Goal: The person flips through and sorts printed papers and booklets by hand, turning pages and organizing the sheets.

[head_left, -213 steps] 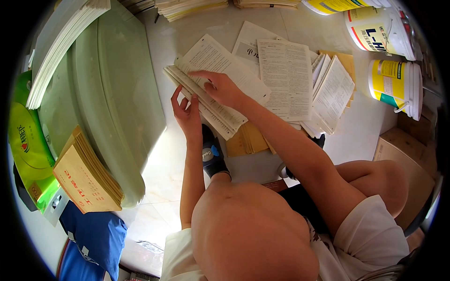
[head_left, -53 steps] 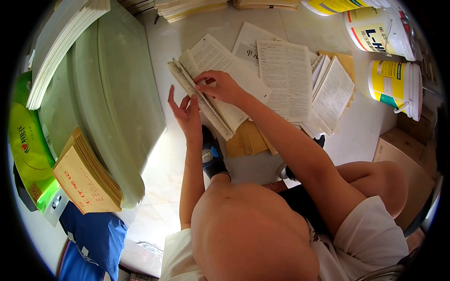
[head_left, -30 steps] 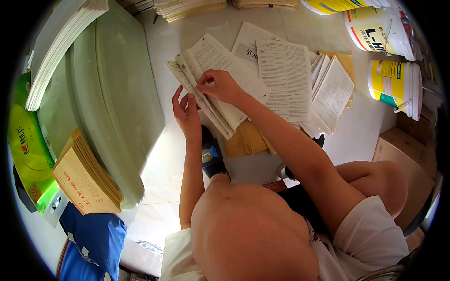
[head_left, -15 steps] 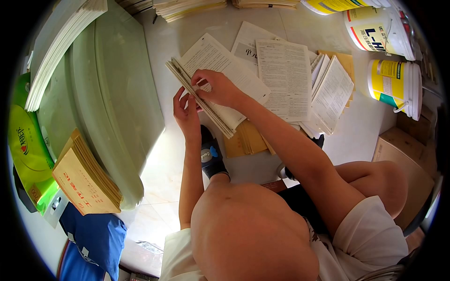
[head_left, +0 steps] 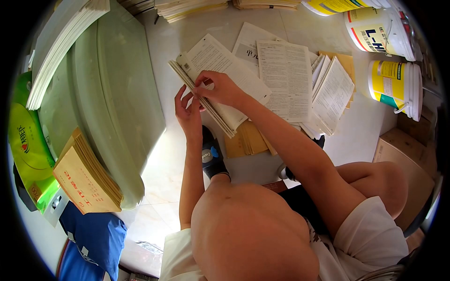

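Note:
A thin stack of printed papers (head_left: 217, 121) is held up slantwise, its layered edge facing me. My left hand (head_left: 188, 112) grips that edge from the near side, fingers curled and thumb up. My right hand (head_left: 219, 89) pinches the same edge from the other side, its fingertips close to my left thumb. Past the edge lies a printed sheet (head_left: 218, 58). To its right is another printed page (head_left: 284, 79), with a sheet bearing large characters (head_left: 246, 49) partly under it. Brown envelopes (head_left: 246, 139) lie below the stack.
Folded printed papers (head_left: 333, 96) lie on the floor at right, near several buckets (head_left: 393, 84) and a cardboard box (head_left: 401, 150). A pale green container (head_left: 126, 89) stands at left, with brown envelopes (head_left: 84, 180) against it. My slippered foot (head_left: 211, 157) is below the papers.
The fingers of both hands have shifted slightly along the stack's edge. A flap at the stack's upper left end now shows a small dark printed mark.

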A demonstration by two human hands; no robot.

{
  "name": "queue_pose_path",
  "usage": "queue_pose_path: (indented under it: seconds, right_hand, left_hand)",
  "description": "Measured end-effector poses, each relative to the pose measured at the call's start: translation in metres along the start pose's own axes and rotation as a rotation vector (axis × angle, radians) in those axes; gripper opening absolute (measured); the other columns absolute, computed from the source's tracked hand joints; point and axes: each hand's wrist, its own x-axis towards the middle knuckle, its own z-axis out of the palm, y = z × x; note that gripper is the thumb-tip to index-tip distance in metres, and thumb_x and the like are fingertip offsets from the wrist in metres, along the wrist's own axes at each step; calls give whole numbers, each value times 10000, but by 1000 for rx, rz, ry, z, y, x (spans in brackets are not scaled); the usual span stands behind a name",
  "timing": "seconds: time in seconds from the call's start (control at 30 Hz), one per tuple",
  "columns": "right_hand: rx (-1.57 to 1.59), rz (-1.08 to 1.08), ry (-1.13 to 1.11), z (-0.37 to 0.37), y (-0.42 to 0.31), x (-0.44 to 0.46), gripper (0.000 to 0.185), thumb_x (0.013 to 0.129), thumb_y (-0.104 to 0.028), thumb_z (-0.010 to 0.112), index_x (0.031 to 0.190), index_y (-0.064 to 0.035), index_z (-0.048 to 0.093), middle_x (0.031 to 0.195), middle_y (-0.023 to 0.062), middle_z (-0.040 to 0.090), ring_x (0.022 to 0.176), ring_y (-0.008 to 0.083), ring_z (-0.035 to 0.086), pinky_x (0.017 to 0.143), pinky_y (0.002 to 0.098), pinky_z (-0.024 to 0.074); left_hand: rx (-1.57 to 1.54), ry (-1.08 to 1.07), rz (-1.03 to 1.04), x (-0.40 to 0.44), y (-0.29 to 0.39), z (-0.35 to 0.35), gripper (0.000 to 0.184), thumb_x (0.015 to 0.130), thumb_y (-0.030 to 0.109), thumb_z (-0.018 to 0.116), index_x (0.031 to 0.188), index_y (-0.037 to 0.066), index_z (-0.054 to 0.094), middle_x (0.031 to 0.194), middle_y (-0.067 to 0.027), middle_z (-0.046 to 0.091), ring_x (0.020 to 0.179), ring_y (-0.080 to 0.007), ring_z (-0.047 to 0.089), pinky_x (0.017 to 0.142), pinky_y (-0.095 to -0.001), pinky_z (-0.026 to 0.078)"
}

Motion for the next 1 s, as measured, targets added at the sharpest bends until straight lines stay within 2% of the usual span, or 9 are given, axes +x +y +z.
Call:
queue_pose_path:
  seconds: [0.27, 0.33, 0.57, 0.67, 0.77, 0.83, 0.9, 0.93, 1.0]
  right_hand:
    - [73, 39, 3, 1, 7, 0, 262, 896, -244, 782, 1004, -9, 738, 1003, 167, 756, 995, 290, 750, 893, 382, 581]
    - [-10, 46, -28, -1, 7, 0, 209, 942, -183, 749, 1026, 7, 726, 1020, 138, 755, 1025, 239, 736, 926, 359, 565]
    - [-43, 69, 0, -2, 4, -2, 193, 911, -156, 756, 990, 13, 709, 987, 139, 749, 1025, 238, 734, 907, 359, 563]
    - [-18, 22, -29, -1, 9, -1, 170, 897, -115, 743, 1001, 11, 694, 1050, 153, 747, 1031, 256, 733, 924, 372, 567]
    - [30, 12, 43, 1, 0, -4, 182, 892, -68, 718, 1064, -12, 699, 1142, 170, 738, 1044, 282, 731, 955, 389, 571]
    - [99, -8, 84, 2, -4, -5, 269, 906, -69, 687, 1173, -43, 716, 1232, 170, 723, 1057, 298, 726, 990, 396, 567]
    - [-8, -46, 41, 1, 2, -1, 293, 913, -84, 687, 1203, -56, 725, 1224, 160, 731, 1062, 297, 723, 993, 391, 564]
    - [-116, -84, -3, 0, 6, 0, 318, 920, -99, 687, 1233, -70, 734, 1217, 151, 739, 1067, 297, 720, 997, 386, 562]
    - [-113, -70, -14, 1, 9, 0, 319, 922, -125, 704, 1234, -70, 741, 1197, 143, 749, 1063, 293, 718, 992, 379, 560]
  left_hand:
    - [-2, -21, 3, 1, -3, -4, 511, 1032, 88, 666, 1515, 39, 506, 1267, -160, 712, 950, -179, 748, 717, -284, 619]
    - [8, -22, 2, 0, 1, -2, 516, 1029, 89, 674, 1514, 39, 506, 1267, -160, 712, 939, -177, 748, 715, -283, 618]
    - [32, -2, 5, 0, -4, 0, 540, 1010, 73, 706, 1510, 21, 510, 1241, -146, 720, 908, -158, 743, 693, -271, 594]
    - [61, 5, -1, 3, -5, -2, 526, 1012, 64, 702, 1502, -5, 522, 1224, -139, 727, 923, -149, 739, 694, -264, 582]
    - [44, 11, -21, 2, -4, -1, 512, 1013, 57, 698, 1492, -25, 537, 1216, -133, 730, 928, -141, 732, 698, -258, 573]
    - [26, 13, -29, 1, -3, -1, 506, 1014, 55, 697, 1488, -31, 543, 1214, -130, 731, 928, -138, 728, 700, -255, 571]
    - [79, -10, -26, 1, -3, -3, 523, 1013, 67, 683, 1506, -30, 537, 1238, -126, 728, 1009, -167, 720, 807, -322, 638]
    - [79, -10, -26, 1, -3, -3, 523, 1013, 67, 683, 1506, -30, 537, 1238, -126, 728, 1009, -167, 720, 807, -322, 638]
    - [87, -5, -29, 2, -4, -3, 522, 1015, 57, 682, 1509, -26, 535, 1248, -122, 726, 1011, -169, 722, 805, -319, 637]
